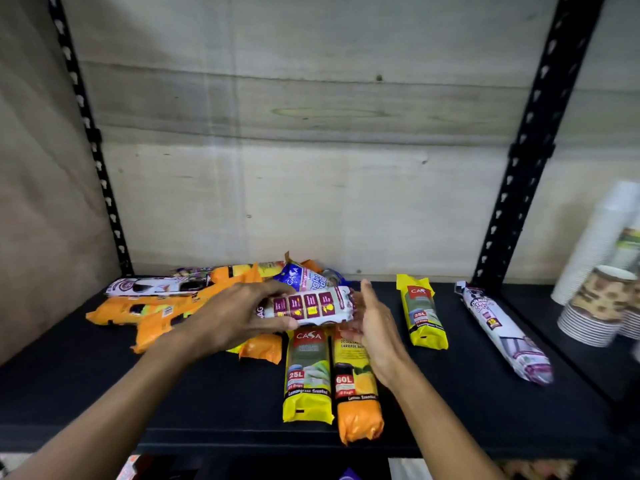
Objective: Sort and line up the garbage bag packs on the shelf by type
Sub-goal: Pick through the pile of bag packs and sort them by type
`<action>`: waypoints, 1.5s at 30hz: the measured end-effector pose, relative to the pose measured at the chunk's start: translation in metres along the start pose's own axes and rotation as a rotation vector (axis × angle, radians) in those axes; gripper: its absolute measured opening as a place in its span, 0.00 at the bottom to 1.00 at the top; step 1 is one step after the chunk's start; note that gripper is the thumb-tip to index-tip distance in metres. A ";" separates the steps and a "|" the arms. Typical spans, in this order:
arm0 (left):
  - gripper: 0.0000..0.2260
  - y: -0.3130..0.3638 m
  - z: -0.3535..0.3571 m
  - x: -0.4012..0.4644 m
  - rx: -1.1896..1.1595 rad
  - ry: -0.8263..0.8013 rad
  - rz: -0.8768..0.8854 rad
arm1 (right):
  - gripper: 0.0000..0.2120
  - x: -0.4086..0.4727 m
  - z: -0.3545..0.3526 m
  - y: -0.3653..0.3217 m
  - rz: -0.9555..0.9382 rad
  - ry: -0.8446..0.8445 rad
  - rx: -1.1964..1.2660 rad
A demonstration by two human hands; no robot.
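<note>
While both hands lift one pack, the sorting is only partly done.

Nearest, at 6 o'clock by the front edge of the shelf (207,403), a yellow 25L pack (307,375) and an orange 60L pack (356,386) lie side by side, touching. Just past them the left hand (239,317) has its grip curled around a white and purple pack (311,305), held above the shelf, and the right hand (372,323) is flat and open against its end. At 3 o'clock lie another yellow pack (424,313) and a long white pack (502,330), well apart, with bare shelf between. I think the held pack should go beside the long white one. At 10 o'clock the mixed pile (166,306) waits. Cups (595,299) stand past the right post, so keep clear.
</note>
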State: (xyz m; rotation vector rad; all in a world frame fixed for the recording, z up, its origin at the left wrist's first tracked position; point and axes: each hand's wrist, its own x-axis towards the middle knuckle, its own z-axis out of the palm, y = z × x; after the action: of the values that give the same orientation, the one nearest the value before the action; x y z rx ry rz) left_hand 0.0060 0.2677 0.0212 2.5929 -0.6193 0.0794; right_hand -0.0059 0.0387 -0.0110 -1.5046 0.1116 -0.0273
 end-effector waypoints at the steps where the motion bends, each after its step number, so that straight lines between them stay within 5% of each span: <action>1: 0.34 0.005 0.004 0.007 -0.012 -0.026 0.024 | 0.21 0.001 -0.007 -0.001 0.025 -0.024 0.012; 6: 0.34 0.033 0.017 0.033 0.037 -0.079 0.120 | 0.18 0.002 -0.042 -0.006 0.049 -0.044 0.076; 13: 0.25 0.079 0.071 0.036 0.261 0.327 0.277 | 0.16 0.005 -0.087 -0.012 -0.088 0.215 0.228; 21: 0.21 0.084 0.120 0.033 0.092 0.038 0.123 | 0.22 0.013 -0.137 -0.002 -0.132 0.580 0.283; 28: 0.19 0.081 0.127 0.032 0.061 0.050 0.109 | 0.18 0.011 -0.152 0.021 -0.098 0.894 -0.004; 35: 0.19 0.079 0.127 0.031 0.019 0.058 0.092 | 0.06 0.004 -0.150 0.030 -0.118 0.891 -0.404; 42: 0.17 0.077 0.127 0.029 -0.037 0.074 0.079 | 0.28 -0.004 -0.145 0.025 0.012 0.684 -0.870; 45: 0.17 0.077 0.128 0.028 -0.047 0.081 0.071 | 0.28 -0.004 -0.143 0.026 0.034 0.656 -1.156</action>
State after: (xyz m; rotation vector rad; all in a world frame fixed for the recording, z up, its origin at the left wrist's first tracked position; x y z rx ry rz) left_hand -0.0089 0.1373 -0.0548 2.5090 -0.6755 0.1903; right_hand -0.0243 -0.1015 -0.0451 -2.5931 0.7833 -0.5029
